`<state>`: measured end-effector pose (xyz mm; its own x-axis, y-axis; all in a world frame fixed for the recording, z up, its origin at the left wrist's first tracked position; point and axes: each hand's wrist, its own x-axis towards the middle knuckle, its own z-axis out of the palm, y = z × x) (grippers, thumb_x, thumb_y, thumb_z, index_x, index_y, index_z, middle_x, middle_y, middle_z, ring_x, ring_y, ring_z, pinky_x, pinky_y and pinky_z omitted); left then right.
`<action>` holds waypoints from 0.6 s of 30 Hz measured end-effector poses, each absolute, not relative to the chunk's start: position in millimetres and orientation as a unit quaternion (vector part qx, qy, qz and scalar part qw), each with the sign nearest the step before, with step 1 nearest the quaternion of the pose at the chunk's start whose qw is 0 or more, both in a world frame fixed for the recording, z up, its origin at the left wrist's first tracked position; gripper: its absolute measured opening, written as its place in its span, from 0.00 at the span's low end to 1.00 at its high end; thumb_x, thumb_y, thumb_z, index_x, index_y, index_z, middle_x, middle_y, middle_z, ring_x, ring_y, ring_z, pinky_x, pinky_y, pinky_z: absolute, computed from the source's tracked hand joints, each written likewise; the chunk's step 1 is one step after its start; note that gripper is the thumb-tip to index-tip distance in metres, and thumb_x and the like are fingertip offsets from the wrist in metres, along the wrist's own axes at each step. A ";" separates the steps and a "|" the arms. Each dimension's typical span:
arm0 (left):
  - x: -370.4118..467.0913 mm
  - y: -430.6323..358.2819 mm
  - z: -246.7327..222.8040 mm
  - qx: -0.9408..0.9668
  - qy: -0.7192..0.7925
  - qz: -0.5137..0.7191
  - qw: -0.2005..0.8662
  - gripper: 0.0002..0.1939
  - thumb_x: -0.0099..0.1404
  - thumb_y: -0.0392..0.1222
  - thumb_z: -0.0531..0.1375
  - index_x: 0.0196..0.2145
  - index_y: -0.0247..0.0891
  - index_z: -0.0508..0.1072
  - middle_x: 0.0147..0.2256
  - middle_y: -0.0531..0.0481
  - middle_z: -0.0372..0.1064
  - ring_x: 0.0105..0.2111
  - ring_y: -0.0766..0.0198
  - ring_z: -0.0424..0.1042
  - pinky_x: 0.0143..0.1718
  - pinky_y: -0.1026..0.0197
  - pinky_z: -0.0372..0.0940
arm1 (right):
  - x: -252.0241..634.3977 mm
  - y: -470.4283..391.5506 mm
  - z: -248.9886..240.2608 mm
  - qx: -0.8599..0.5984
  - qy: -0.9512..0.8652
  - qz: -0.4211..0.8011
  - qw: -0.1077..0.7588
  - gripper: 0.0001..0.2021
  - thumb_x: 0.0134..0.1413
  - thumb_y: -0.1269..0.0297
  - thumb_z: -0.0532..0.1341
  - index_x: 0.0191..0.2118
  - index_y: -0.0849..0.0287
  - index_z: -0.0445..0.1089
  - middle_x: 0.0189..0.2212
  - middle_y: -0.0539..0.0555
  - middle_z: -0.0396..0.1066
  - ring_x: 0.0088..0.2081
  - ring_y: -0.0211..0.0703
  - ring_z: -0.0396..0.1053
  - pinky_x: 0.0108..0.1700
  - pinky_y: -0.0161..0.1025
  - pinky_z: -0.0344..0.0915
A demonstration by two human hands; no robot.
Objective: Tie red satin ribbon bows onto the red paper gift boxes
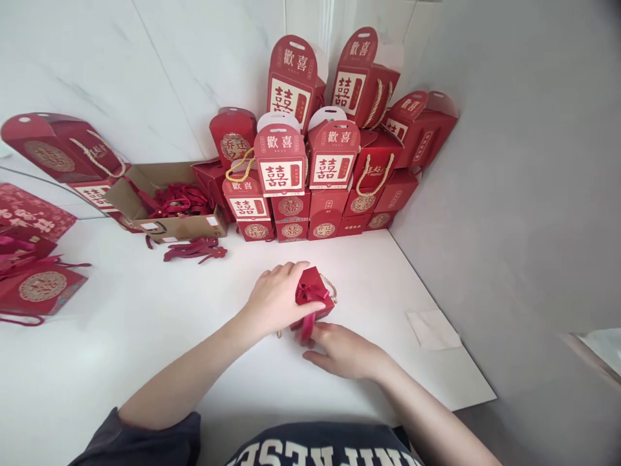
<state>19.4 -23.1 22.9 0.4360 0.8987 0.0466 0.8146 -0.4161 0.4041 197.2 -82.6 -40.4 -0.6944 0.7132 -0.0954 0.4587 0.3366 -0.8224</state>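
A small red gift box (324, 311) with a cord handle lies on the white table in front of me. A red ribbon bow (306, 292) sits on it, and a ribbon tail (307, 327) hangs over the near side. My left hand (277, 296) is closed over the box's left side, its thumb stretched along the near edge below the bow. At the box's near side is my right hand (345, 349), fingers curled about the ribbon tail. Its thumb stands apart below, and the fingertips are blurred and partly hidden.
Red gift boxes (283, 169) with cord handles are stacked against the wall. To their left stands a cardboard box (194, 226) of red ribbons, with loose ribbons (194, 250) before it. More red boxes (43, 285) lie far left. A pale sheet (434, 329) lies right, beside a grey wall (504, 194).
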 end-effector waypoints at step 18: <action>-2.0 -23.6 14.4 0.851 0.502 0.083 0.132 0.37 0.57 0.61 0.60 0.61 0.48 0.62 0.56 0.44 0.63 0.51 0.47 0.68 0.55 0.47 0.61 | 195.1 -88.7 -56.2 -0.390 -0.757 0.499 0.162 0.06 0.60 0.67 0.55 0.39 0.55 0.69 0.37 0.50 0.73 0.39 0.41 0.70 0.43 0.37 0.65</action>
